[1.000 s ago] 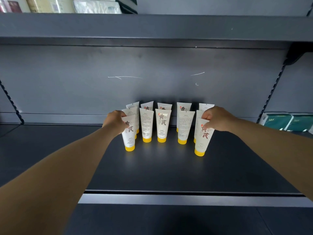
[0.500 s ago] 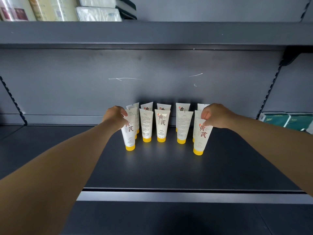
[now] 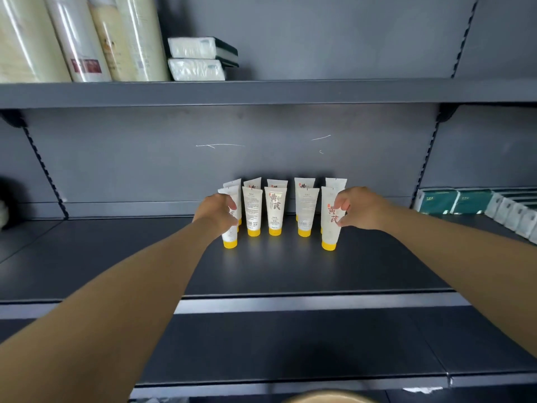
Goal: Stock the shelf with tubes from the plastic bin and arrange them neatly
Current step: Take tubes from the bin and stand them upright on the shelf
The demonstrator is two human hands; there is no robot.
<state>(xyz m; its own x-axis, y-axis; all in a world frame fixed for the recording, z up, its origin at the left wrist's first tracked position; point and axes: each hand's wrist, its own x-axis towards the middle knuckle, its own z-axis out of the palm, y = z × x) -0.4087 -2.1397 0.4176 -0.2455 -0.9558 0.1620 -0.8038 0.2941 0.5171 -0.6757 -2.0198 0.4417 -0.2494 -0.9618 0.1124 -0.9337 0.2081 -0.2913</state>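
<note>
now one upright tube [image 3: 331, 221] inside each hand's [image 3: 359, 209] grip

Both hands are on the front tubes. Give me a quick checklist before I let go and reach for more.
1. Left hand holding the front left tube: ok.
2. Right hand holding the front right tube: ok.
3. Both caps down on the shelf: ok.
4. Front tubes level with the middle row: not ok, they stand further forward.
5. All labels facing front: not ok, some show back print.
6. Bin stock: cannot tell.
</note>
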